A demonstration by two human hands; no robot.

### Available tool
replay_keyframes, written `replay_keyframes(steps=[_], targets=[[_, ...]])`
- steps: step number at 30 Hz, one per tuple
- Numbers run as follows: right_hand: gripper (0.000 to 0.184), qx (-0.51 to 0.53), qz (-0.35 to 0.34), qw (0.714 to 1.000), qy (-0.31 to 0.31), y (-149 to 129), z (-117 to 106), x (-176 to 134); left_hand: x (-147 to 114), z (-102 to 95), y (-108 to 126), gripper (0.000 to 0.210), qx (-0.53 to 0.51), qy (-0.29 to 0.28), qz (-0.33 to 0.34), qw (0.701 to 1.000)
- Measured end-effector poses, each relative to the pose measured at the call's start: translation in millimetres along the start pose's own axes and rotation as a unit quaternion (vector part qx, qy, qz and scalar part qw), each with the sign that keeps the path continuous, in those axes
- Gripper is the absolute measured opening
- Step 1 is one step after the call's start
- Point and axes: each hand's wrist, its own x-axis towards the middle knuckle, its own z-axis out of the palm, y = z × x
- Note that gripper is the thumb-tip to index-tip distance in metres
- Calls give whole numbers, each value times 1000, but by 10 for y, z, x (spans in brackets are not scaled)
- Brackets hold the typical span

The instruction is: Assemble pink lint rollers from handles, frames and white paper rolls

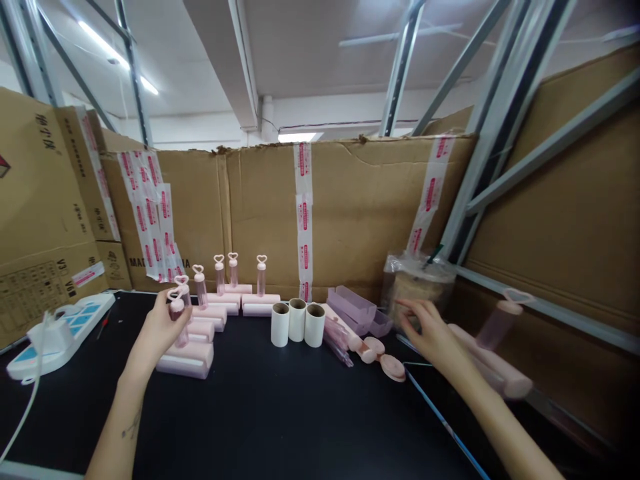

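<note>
Left hand (156,328) grips tube, right hand (431,335) half open

Left of frame: fingers closed round a heart-topped tube (177,307), upright over a pink case (186,364), likely to steady it. Right of frame: fingers half open, nothing visible between them, near a bagged cup (419,288); contact unclear. Three white cardboard-cored rolls (280,328) stand on end, centre of counter (300,417), presumably so they don't roll.
</note>
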Motion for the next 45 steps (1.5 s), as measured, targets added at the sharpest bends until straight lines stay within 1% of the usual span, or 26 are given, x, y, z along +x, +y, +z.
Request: replay_keyframes(steps=[2,3,4,6,8,11,12,15,16,17,20,22,25,27,29,31,33,35,37,39,40,41,42,43,44,45], targets=[[23,61,-87,992,63,-232,-71,-16,-48,-66,125,44,31,12,-8,999],[21,88,-140,983,79,-372,-105,-30,-72,-96,197,43,45,20,-9,999],[19,104,-192,973,78,-522,-137,-48,-96,-120,270,43,52,23,-8,998],[20,132,-254,957,42,-839,-195,-93,-141,-136,410,46,48,25,-5,999],[21,184,-282,941,-21,-1154,-242,-149,-186,-93,541,48,16,23,8,1000],[22,270,-265,911,-165,-1569,-278,-257,-273,77,750,47,-103,-5,55,993],[31,300,-243,898,-212,-1680,-277,-301,-310,152,828,46,-149,-16,70,986],[80,360,-159,854,-341,-1890,-237,-452,-436,377,1061,47,-249,-55,101,962],[87,365,-131,846,-365,-1914,-215,-500,-474,440,1124,46,-273,-69,106,954],[85,367,-104,845,-375,-1916,-193,-542,-506,493,1173,44,-299,-77,104,946],[67,392,-45,850,-348,-1818,-156,-596,-550,575,1214,39,-381,-112,74,915],[65,427,-24,840,-334,-1709,-166,-565,-544,575,1157,37,-432,-174,65,883],[65,482,-5,807,-341,-1566,-204,-477,-523,560,1005,35,-489,-286,64,822],[65,502,6,791,-350,-1510,-209,-435,-521,581,900,37,-514,-322,31,795],[68,493,11,790,-363,-1485,-193,-421,-533,628,821,34,-522,-332,-17,785],[74,462,6,804,-374,-1482,-177,-425,-551,674,778,30,-518,-327,-46,789],[79,424,-6,823,-377,-1482,-191,-428,-561,697,764,30,-518,-315,-52,794],[83,393,-10,839,-377,-1462,-253,-409,-549,690,757,31,-530,-287,-54,796],[84,374,-10,843,-386,-1395,-356,-361,-509,666,740,31,-555,-236,-59,796],[71,370,-19,851,-373,-1261,-471,-278,-457,640,711,33,-579,-185,-69,791],[57,373,-22,863,-339,-1168,-521,-224,-435,630,696,33,-586,-169,-75,789],[40,375,-20,885,-277,-1063,-563,-164,-419,624,683,34,-589,-161,-80,788],[26,370,-5,909,-193,-949,-593,-99,-411,620,674,34,-587,-160,-84,789],[21,361,23,928,-92,-833,-612,-30,-412,619,669,35,-582,-162,-86,792],[22,344,46,938,-17,-719,-620,40,-420,618,668,36,-575,-164,-85,797],[22,313,64,947,30,-614,-618,109,-433,618,670,36,-567,-164,-82,803]])
